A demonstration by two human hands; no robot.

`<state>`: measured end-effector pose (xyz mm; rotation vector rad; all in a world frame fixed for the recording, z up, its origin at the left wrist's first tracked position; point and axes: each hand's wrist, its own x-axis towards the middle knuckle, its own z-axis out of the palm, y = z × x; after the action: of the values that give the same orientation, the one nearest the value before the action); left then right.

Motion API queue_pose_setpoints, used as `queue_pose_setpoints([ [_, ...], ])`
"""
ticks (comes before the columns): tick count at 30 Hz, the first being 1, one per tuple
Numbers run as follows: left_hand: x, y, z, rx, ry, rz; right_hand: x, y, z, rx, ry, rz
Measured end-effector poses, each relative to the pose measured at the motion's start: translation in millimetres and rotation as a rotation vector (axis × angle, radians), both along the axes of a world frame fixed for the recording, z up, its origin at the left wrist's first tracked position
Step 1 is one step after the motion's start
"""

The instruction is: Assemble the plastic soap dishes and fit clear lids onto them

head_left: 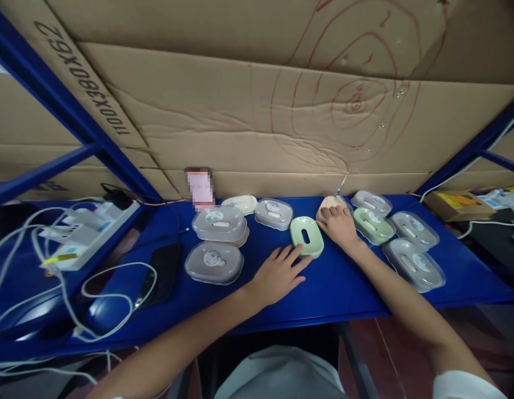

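A light green soap dish (308, 231) with a long slot in its middle lies without a lid on the blue table. My left hand (279, 274) is spread flat beside it, fingertips at its near left edge, holding nothing. At the back, my right hand (339, 224) has its fingers bent over a peach soap dish (328, 203), hiding much of it. Just right of that hand sit a green soap dish under a clear lid (375, 226) and a grey lidded one (371, 204). Left of the open dish is another grey lidded soap dish (274, 214).
More lidded soap dishes stand at the left (214, 262) and right (415, 264). A phone (200, 188) leans against the cardboard wall (224, 111). A power strip (94, 235), cables and a dark phone (161, 274) lie left; a cardboard box (460, 205) stands right.
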<state>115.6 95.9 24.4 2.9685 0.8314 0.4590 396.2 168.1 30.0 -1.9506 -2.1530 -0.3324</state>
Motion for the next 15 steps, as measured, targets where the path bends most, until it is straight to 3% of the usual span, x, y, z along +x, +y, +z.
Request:
queue_pose_setpoints([
  [4, -17, -7, 0.5, 0.028, 0.060, 0.099, 2, -10, 0, -0.039, -0.099, 0.005],
  [9, -30, -2, -1.8, 0.184, 0.078, 0.266, -13, -37, 7, -0.155, -0.080, 0.206],
  [15, -36, 9, -7.1, 0.083, 0.024, 0.358, -32, -64, 9, -0.161, -0.111, 0.261],
])
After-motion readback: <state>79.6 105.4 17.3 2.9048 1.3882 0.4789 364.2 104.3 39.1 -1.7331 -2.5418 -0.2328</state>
